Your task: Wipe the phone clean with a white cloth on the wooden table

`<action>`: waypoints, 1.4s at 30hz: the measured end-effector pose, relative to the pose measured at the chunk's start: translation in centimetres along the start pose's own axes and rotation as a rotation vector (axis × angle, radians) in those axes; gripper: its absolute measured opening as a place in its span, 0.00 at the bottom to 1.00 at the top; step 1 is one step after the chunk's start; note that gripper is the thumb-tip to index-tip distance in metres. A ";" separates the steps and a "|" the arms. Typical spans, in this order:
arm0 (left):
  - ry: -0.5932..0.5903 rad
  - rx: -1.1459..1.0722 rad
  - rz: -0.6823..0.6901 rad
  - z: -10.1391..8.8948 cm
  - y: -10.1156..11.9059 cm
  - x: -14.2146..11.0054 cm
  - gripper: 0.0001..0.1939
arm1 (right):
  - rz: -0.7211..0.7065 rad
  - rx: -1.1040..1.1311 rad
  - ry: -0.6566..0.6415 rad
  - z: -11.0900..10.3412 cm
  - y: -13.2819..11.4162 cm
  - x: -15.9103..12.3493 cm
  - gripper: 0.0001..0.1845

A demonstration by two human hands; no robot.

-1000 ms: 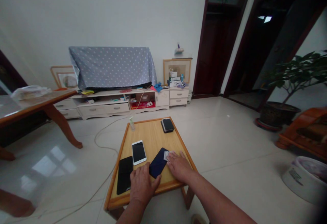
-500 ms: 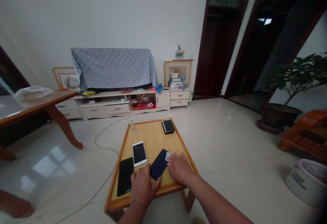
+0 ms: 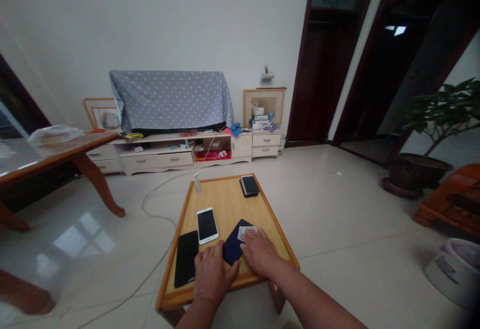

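Observation:
On the small wooden table, a dark blue phone lies slanted, apparently face down. My left hand steadies its lower left side, thumb at the bottom edge and fingers bent along the side. A white wipe is pressed onto the upper part of the phone under the fingers of my right hand, which partly hides both. Left of it lie a white phone with a dark screen and a larger black tablet-like slab, close to my left hand.
A small stack of phones sits at the table's far right corner, and a small clear bottle at the far left. A cable trails over the floor on the left. A white bucket stands at right.
My right hand has slid the wipe a little leftward across the blue phone, and more of the wipe shows. My left hand keeps its place on the phone. The view has shifted slightly.

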State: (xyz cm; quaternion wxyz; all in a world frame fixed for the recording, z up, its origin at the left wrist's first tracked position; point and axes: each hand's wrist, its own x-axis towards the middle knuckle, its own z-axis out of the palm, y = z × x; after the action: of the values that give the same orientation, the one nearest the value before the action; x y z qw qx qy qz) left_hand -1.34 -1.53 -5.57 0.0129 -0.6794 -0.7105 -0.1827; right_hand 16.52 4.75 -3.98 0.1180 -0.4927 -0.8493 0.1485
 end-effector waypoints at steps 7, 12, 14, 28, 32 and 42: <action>-0.019 -0.001 -0.015 -0.3 0.3 0.1 0.30 | -0.119 0.041 -0.013 0.8 -1.1 0.8 0.24; -0.018 -0.007 0.001 -0.6 0.2 0.1 0.31 | 0.088 -0.004 0.060 0.9 0.3 2.2 0.26; -0.020 -0.007 0.003 -0.6 0.1 0.1 0.30 | -0.003 0.023 0.035 1.6 -0.5 2.0 0.26; -0.060 -0.013 0.000 -0.5 -0.1 0.2 0.31 | 0.092 -0.010 0.022 1.1 -0.2 3.5 0.26; -0.066 0.002 -0.019 0.0 -0.2 0.2 0.29 | -0.217 0.050 -0.044 1.2 -2.9 0.8 0.25; -0.092 -0.022 -0.060 0.0 -0.1 0.4 0.38 | -0.112 0.030 -0.066 -1.0 -2.0 0.3 0.25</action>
State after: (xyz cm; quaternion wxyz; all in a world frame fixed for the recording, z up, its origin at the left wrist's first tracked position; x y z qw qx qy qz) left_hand -1.42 -1.17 -5.48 -0.0325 -0.6655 -0.7284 -0.1595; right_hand 15.12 4.17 -2.29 0.1055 -0.4372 -0.8767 0.1707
